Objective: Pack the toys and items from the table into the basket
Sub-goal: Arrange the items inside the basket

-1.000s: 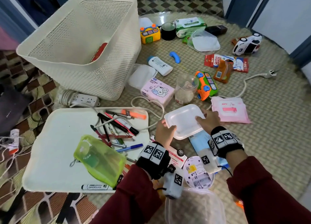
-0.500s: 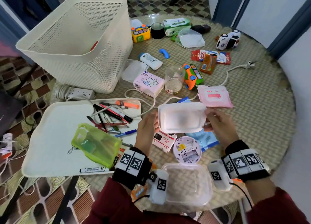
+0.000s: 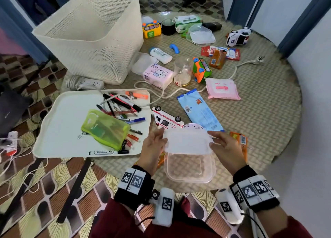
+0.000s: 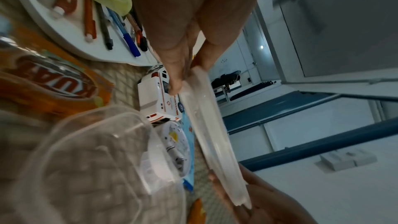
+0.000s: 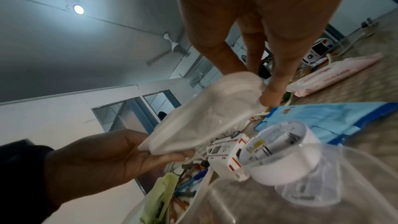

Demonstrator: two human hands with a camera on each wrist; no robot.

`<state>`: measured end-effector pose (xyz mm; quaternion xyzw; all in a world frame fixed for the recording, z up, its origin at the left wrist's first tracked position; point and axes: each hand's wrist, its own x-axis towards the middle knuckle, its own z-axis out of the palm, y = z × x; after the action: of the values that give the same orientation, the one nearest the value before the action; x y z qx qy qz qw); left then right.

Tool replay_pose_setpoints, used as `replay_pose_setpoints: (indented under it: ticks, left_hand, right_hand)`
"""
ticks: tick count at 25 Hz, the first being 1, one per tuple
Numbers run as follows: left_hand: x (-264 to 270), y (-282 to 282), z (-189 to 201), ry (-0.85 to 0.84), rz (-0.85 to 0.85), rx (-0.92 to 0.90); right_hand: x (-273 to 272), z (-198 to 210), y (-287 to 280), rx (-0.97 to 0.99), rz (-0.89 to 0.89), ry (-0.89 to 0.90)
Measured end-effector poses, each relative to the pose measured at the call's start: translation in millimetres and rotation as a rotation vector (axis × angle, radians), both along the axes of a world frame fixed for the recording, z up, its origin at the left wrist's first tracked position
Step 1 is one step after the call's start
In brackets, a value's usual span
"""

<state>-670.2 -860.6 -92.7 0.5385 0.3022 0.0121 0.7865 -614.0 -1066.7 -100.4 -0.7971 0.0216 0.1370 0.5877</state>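
Observation:
I hold a translucent white lid (image 3: 187, 142) flat in the air with both hands. My left hand (image 3: 154, 143) pinches its left edge and my right hand (image 3: 221, 143) pinches its right edge; the wrist views show the lid (image 4: 206, 125) (image 5: 206, 111) held between thumb and fingers. Just below it, at the table's near edge, sits an empty clear plastic container (image 3: 189, 168). The cream mesh basket (image 3: 93, 33) stands at the far left of the table. A toy ambulance (image 3: 165, 118) and a round white device (image 3: 192, 126) lie just beyond the lid.
A white tray (image 3: 62, 123) with pens and a green pouch (image 3: 105, 128) lies at the left. A blue packet (image 3: 198, 110), pink wipes (image 3: 222, 89), a tissue pack (image 3: 157, 75), a glass jar (image 3: 182, 73), toy cars, a white cable and other items are spread over the woven table.
Both hands lifted the lid off the table's middle and brought it toward me, above the clear container. The blue packet it covered is now exposed.

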Motion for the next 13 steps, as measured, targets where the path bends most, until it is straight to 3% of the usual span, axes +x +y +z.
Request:
replay_pose_setpoints:
  ticks: [7, 13]
  left_hand:
    - [-39, -9, -17, 0.076, -0.291, 0.257]
    - [-55, -10, -27, 0.028, -0.342, 0.432]
  right_hand:
    - [-42, -25, -10, -0.263, -0.02, 0.004]
    - [-60, -37, -2, -0.353, -0.107, -0.003]
